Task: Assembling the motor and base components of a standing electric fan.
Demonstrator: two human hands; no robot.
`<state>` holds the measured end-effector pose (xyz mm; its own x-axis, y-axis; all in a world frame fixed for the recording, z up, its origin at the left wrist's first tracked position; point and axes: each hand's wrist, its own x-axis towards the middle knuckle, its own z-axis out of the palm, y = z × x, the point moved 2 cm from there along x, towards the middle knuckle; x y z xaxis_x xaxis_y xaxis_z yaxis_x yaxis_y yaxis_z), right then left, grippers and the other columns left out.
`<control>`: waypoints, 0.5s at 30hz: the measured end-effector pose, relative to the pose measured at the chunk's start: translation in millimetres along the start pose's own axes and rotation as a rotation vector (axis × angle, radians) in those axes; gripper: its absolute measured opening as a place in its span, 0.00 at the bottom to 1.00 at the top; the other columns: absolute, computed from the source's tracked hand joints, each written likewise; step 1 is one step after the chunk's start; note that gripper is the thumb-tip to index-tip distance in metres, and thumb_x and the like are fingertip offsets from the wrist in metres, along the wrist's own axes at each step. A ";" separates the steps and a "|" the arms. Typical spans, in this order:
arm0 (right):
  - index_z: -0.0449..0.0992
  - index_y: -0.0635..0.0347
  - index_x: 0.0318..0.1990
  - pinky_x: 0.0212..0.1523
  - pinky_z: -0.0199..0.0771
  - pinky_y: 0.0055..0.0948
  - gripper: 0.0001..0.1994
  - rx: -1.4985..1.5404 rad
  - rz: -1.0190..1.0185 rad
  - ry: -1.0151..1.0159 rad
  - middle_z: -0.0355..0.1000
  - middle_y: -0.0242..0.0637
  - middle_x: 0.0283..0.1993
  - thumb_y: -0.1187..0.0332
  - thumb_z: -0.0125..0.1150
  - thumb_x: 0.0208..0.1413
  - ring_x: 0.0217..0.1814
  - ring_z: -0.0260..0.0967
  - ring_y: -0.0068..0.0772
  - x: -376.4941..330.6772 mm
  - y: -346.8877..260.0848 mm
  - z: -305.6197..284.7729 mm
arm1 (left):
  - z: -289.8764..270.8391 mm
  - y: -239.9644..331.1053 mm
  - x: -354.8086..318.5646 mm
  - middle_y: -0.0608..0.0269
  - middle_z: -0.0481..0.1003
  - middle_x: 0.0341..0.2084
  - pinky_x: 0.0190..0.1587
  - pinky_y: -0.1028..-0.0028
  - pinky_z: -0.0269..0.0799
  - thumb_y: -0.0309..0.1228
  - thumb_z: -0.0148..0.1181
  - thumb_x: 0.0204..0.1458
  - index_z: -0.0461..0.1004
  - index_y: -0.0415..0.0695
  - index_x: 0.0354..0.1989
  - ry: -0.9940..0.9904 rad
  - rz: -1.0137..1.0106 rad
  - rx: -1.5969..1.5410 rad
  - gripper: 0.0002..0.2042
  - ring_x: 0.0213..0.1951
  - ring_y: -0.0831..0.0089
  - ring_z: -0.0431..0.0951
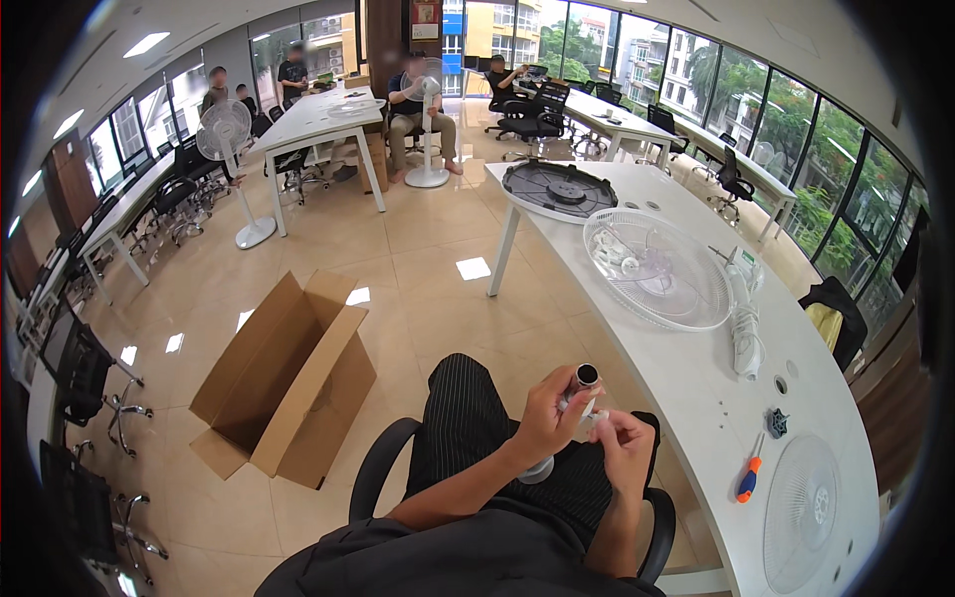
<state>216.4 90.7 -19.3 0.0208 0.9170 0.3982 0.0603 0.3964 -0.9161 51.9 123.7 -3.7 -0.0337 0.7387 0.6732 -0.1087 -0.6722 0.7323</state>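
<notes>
My left hand [545,413] grips a short white pole [582,383] with a dark open top end, held upright over my lap. My right hand [622,443] pinches the pole's lower part from the right side. Both hands sit together just off the white table's edge [637,378]. I am seated in a black armchair [383,468], and my dark striped trouser leg lies under the hands. The bottom end of the pole, a pale round piece [537,470], shows below my left wrist.
On the table lie a clear fan grille [657,269], a dark round fan base [564,189], a white fan grille [801,512], an orange-and-blue screwdriver [750,478], a small dark nut [777,422] and a bagged white part [746,338]. An open cardboard box [288,378] lies on the floor. Other people sit at far tables with standing fans.
</notes>
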 end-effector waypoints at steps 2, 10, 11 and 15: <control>0.81 0.68 0.40 0.35 0.70 0.19 0.07 -0.037 0.288 -0.160 0.78 0.36 0.36 0.73 0.62 0.62 0.34 0.73 0.19 4.2 19.4 -7.2 | 0.0 -0.9 -0.3 0.61 0.80 0.35 0.40 0.77 0.73 0.33 0.52 0.65 0.74 0.37 0.43 -0.025 -0.015 0.036 0.10 0.35 0.80 0.78; 0.80 0.69 0.41 0.32 0.71 0.19 0.08 0.075 -0.090 0.205 0.77 0.33 0.30 0.72 0.61 0.63 0.29 0.72 0.19 0.7 -2.1 17.1 | 0.1 -1.8 1.0 0.62 0.80 0.34 0.38 0.78 0.73 0.31 0.52 0.64 0.74 0.38 0.43 -0.024 -0.019 0.019 0.09 0.34 0.81 0.77; 0.80 0.69 0.41 0.33 0.72 0.19 0.08 0.039 -0.088 0.088 0.77 0.32 0.30 0.72 0.61 0.63 0.30 0.73 0.19 -0.8 1.7 14.2 | 0.4 -2.0 1.1 0.62 0.80 0.34 0.39 0.78 0.73 0.30 0.52 0.64 0.74 0.38 0.43 -0.007 -0.008 -0.015 0.08 0.34 0.81 0.77; 0.80 0.69 0.43 0.36 0.74 0.19 0.08 0.157 0.091 -0.020 0.77 0.32 0.34 0.75 0.65 0.59 0.34 0.74 0.18 -5.6 15.2 4.5 | -1.0 -1.0 0.7 0.62 0.80 0.34 0.40 0.77 0.73 0.30 0.53 0.64 0.73 0.38 0.43 -0.026 -0.066 -0.005 0.08 0.35 0.80 0.78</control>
<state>212.7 91.7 -35.7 -0.0008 0.9494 0.3141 -0.0975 0.3126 -0.9449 51.0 125.0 -4.1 -0.0004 0.7797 0.6262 -0.1148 -0.6221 0.7745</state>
